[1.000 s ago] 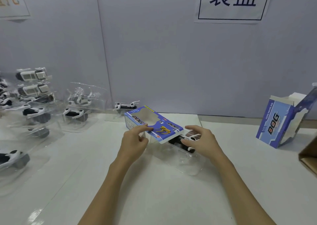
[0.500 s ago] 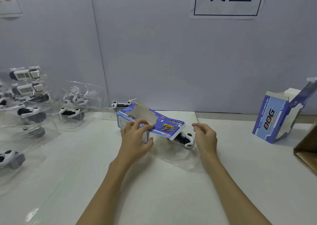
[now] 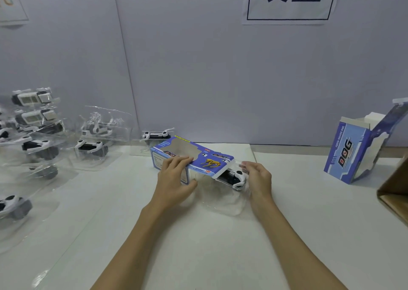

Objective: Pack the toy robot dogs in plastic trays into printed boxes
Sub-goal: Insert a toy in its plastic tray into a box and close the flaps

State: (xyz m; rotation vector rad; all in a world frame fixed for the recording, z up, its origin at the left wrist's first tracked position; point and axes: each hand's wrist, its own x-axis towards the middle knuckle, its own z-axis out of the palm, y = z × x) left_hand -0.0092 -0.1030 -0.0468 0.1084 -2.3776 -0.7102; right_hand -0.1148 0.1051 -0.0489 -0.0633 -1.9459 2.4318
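A blue printed box [image 3: 199,157] lies on its side at the middle of the white table [image 3: 198,245], open end to the right. My left hand [image 3: 175,179] grips the box, fingers over its top window and thumb at its near side. A clear plastic tray [image 3: 223,201] with a black-and-white toy robot dog [image 3: 235,177] sticks out of the open end. My right hand [image 3: 258,179] holds the tray's right end, fingers curled over its edge.
Several more trayed toy dogs [image 3: 37,135] are stacked and spread along the left. Another one [image 3: 156,135] stands against the wall behind the box. A second printed box [image 3: 353,152] stands open at the right, beside a brown carton [image 3: 395,192].
The tray with the dog has slid leftward, further into the box, pushed by my right hand. My left hand has kept its hold on the box.
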